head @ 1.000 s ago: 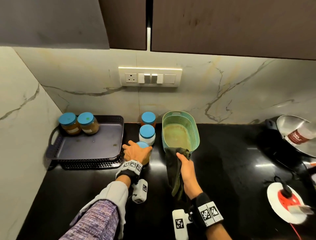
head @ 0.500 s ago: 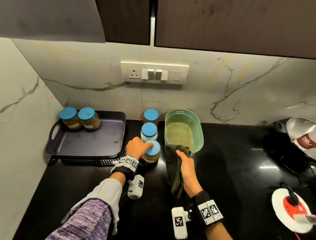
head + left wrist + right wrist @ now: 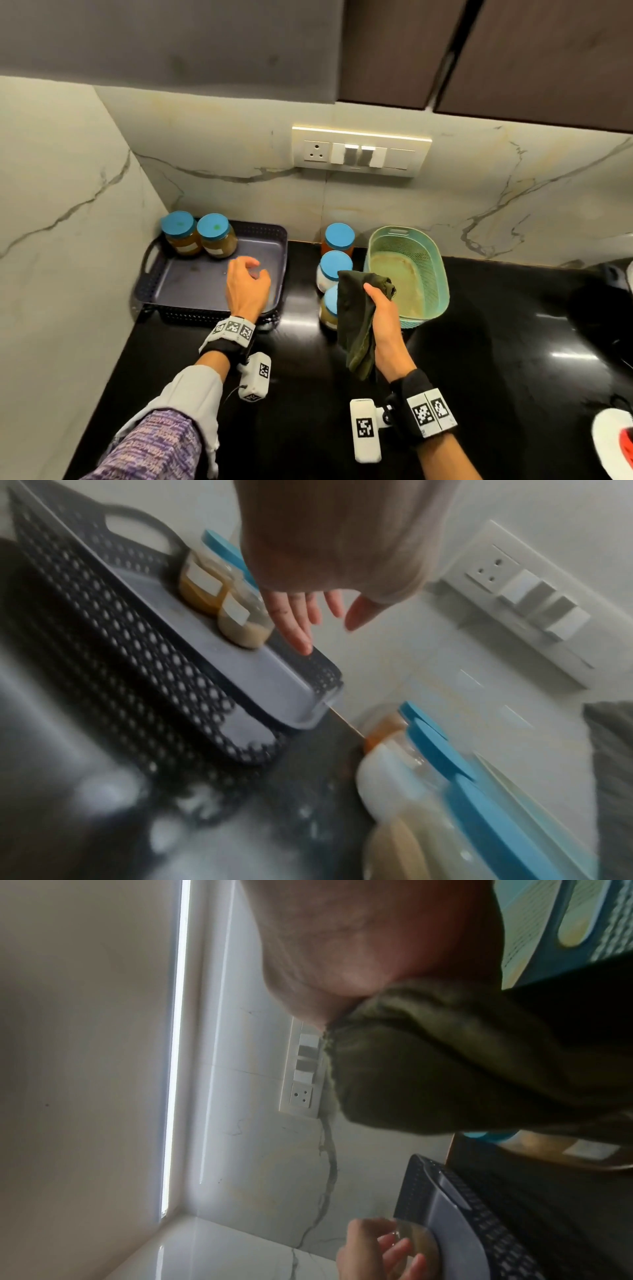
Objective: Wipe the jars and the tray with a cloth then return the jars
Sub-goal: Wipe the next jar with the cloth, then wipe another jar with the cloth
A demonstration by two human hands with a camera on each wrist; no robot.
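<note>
The dark perforated tray (image 3: pixel 191 284) sits in the left corner with two blue-lidded jars (image 3: pixel 180 233) (image 3: pixel 216 234) at its back left. Three more blue-lidded jars stand in a column on the black counter: a far one (image 3: pixel 339 238), a middle one (image 3: pixel 334 270) and a near one (image 3: pixel 327 310). My left hand (image 3: pixel 255 270) hovers over the tray's right part, its fingers (image 3: pixel 298 620) spread and holding nothing. Just right of the near jar, my right hand (image 3: pixel 376 294) grips a dark green cloth (image 3: pixel 354 318) that hangs down and partly hides that jar.
A teal mesh basket (image 3: pixel 428 260) stands right of the jar column, against the marble wall. A switch plate (image 3: pixel 359 152) is on the wall above. A dark pot (image 3: pixel 609 277) and a red-and-white object (image 3: pixel 616 442) lie at the right edge. Cabinets hang overhead.
My left hand has let go of the near jar on the counter and swung left over the tray. The right hand has raised the cloth slightly beside the jars.
</note>
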